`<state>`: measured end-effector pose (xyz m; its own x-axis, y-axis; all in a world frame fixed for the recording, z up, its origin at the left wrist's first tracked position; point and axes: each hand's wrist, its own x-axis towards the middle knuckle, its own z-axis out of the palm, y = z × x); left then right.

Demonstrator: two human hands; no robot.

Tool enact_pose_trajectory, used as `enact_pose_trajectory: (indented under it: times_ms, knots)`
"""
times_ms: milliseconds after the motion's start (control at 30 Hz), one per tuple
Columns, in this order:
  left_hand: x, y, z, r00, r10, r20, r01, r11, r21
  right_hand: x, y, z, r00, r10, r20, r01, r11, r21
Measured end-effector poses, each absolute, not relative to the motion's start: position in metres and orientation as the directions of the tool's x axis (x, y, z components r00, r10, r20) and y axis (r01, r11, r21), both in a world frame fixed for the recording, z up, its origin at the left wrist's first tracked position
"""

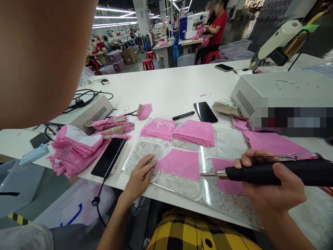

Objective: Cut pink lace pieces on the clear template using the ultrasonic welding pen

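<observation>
My left hand [142, 173] lies with fingers stretched out, its fingertips at the left edge of a flat pink fabric piece [179, 163]. That piece rests on a clear, speckled plastic board [179, 187]. My right hand [273, 180] is wrapped round a black handheld tool [265, 172] with a pointed metal tip, shaped like a soldering iron. The tip points left, close to the fabric's right edge; I cannot tell whether it touches. Another pink piece [226, 185] lies partly behind the tool. Two stacks of pink pieces, a left stack [158, 128] and a right stack [194, 132], sit behind.
Bundled pink pieces [75, 147] and a corded black phone [109, 158] lie left. Behind the stacks are a marker [183, 115] and another phone [205, 112]. A grey machine box [283, 93] stands right. Blurred bare skin [41, 62] blocks the upper left. A person in red [220, 26] sits beyond.
</observation>
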<state>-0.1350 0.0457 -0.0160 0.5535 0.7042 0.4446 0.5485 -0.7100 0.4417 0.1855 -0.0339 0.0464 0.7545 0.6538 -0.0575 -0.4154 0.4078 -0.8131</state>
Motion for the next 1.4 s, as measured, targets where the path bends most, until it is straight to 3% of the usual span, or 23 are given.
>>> enact_pose_trajectory:
  times_ms: [333, 667, 1100, 1400]
  knots:
    - [-0.137, 0.053, -0.015, 0.600, 0.658, 0.455, 0.516, -0.753, 0.409, 0.185, -0.034, 0.045, 0.764, 0.645, 0.002, -0.384, 0.458, -0.802]
    - [-0.140, 0.054, -0.014, 0.631, 0.640, 0.438, 0.475, -0.766, 0.433, 0.168, -0.032, 0.046, 0.640, 0.754, 0.148, -0.352, 0.458, -0.816]
    - [-0.142, 0.058, -0.011, 0.687, 0.607, 0.399, 0.437, -0.784, 0.441, 0.136, -0.003, 0.064, 0.652, 0.750, 0.112, -0.304, 0.393, -0.868]
    - [-0.146, 0.062, -0.013, 0.705, 0.574, 0.417, 0.371, -0.799, 0.473, 0.088, 0.012, 0.059, 0.462, 0.846, 0.266, -0.363, 0.454, -0.814]
